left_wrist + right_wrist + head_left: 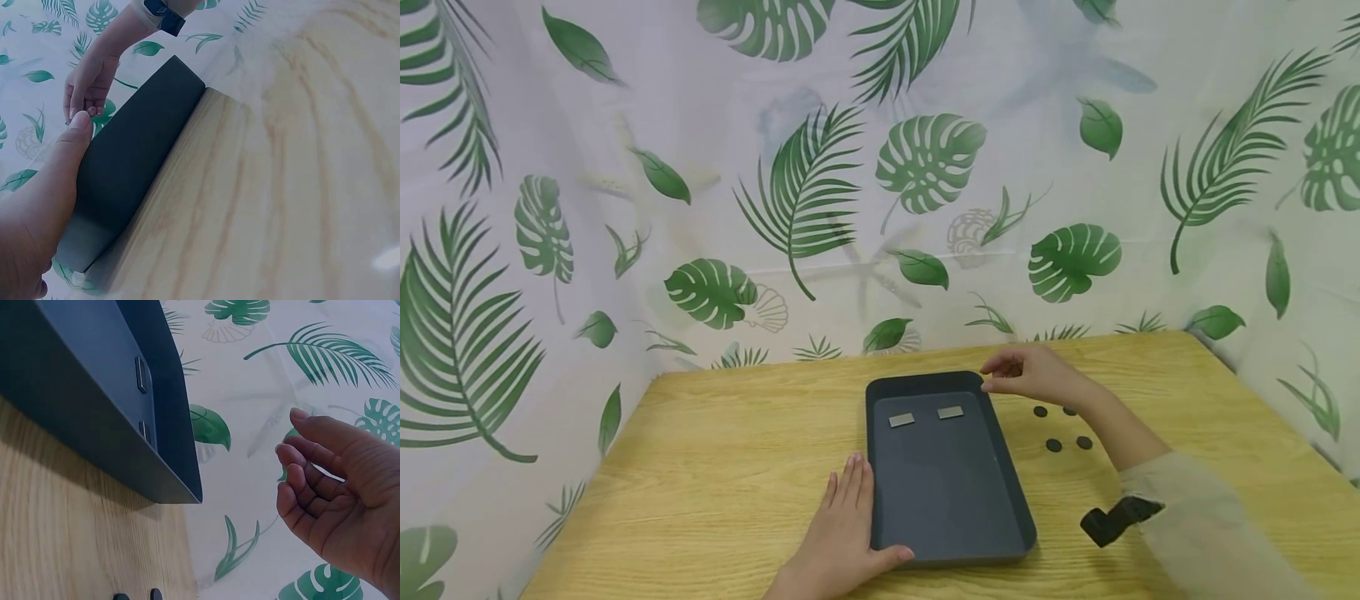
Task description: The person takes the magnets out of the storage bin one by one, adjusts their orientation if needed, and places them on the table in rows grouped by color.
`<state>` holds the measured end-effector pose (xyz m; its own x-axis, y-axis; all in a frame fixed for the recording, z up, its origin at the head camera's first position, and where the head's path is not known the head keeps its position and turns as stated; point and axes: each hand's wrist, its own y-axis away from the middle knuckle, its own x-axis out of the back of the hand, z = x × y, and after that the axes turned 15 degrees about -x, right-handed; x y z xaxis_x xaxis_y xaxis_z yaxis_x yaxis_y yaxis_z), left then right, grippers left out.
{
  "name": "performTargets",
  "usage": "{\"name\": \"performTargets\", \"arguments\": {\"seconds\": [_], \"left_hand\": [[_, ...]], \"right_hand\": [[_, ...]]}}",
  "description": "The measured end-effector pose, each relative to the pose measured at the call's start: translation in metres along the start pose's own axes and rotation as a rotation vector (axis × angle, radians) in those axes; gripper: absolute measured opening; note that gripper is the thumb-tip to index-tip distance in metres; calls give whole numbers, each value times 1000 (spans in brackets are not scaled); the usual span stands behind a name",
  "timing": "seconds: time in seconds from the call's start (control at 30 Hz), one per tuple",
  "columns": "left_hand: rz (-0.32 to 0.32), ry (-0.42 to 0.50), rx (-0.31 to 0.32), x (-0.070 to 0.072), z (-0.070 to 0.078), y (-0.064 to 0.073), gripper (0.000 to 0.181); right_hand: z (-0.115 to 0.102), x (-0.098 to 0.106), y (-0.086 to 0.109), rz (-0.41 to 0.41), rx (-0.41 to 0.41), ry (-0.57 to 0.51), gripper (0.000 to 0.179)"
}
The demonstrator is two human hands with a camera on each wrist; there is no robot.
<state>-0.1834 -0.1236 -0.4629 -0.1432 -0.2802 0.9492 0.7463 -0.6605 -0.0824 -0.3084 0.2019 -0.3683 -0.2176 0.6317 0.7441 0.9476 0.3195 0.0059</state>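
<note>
A dark rectangular tray (947,492) lies in the middle of a wooden table. Two small grey rectangular pieces (901,420) (950,412) lie at its far end, and they also show in the right wrist view (142,375). My left hand (850,508) rests flat on the table against the tray's left wall, thumb at the near corner. My right hand (1000,377) hovers by the tray's far right corner. Its fingers (300,481) are loosely curled and hold nothing. Several black discs (1054,445) lie on the table right of the tray.
The wooden table (715,467) has its front and side edges in view. A leaf-print curtain (820,183) closes off the back and both sides. A black strap (1116,518) sits on my right wrist.
</note>
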Motion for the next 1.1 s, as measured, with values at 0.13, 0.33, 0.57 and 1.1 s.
{"name": "performTargets", "arguments": {"seconds": [0.13, 0.33, 0.57, 1.1], "left_hand": [[0, 2, 3, -1, 0, 1, 109], [0, 1, 3, 0, 1, 0, 110], [11, -19, 9, 1, 1, 0, 110], [-20, 13, 28, 0, 1, -2, 110]], "right_hand": [[-4, -5, -5, -20, 8, -21, 30], [-12, -12, -12, -50, 25, -25, 28], [-18, -23, -26, -94, 33, -43, 25], [-26, -52, -41, -168, -1, -131, 27]]}}
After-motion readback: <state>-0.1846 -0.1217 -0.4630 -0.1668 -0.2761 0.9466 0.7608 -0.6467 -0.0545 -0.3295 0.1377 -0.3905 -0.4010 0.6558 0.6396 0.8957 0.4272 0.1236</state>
